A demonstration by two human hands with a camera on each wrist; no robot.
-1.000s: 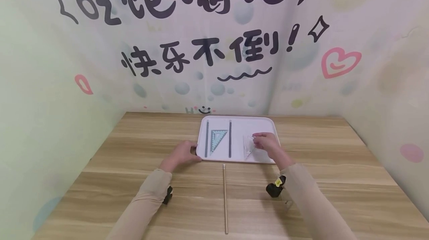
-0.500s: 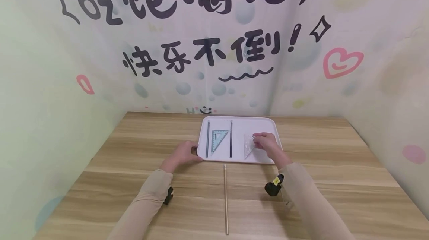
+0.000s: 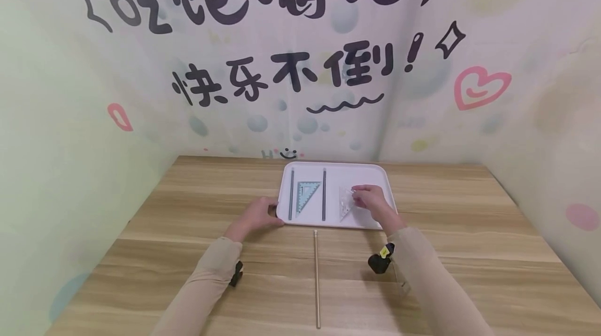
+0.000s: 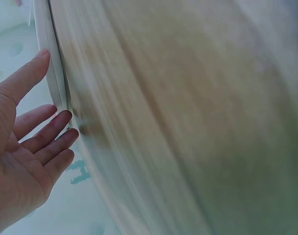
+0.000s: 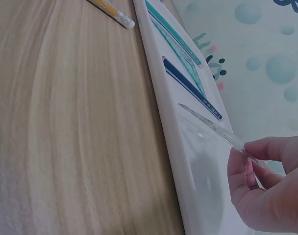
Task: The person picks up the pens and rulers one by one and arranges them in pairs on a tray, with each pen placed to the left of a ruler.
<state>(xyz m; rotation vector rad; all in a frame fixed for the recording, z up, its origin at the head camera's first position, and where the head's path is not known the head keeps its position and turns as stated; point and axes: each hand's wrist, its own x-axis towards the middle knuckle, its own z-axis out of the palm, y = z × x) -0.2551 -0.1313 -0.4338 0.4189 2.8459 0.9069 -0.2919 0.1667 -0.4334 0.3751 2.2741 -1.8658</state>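
With the right hand (image 3: 374, 201), hovering over the right part of the white tray (image 3: 361, 174) and pinching the clear set square (image 3: 346, 204) by its edge between thumb and fingers. With the left hand (image 3: 255, 216), resting at the tray's left near corner, holding the fingers loosely extended, apart from the thumb, and touching the rim with the thumb. In or just above the tray's right half, showing the clear set square as a thin transparent triangle with faint markings, tilting in the right wrist view and tapering to a narrow point toward the near rim; leaving contact with the tray undetermined. Also including, farther left, a dark blue pencil (image 3: 324, 195), a teal set square (image 3: 302, 201) and a green pencil (image 3: 291, 195), and, on the tabletop (image 3: 211, 184), a gold pencil (image 3: 316, 278).
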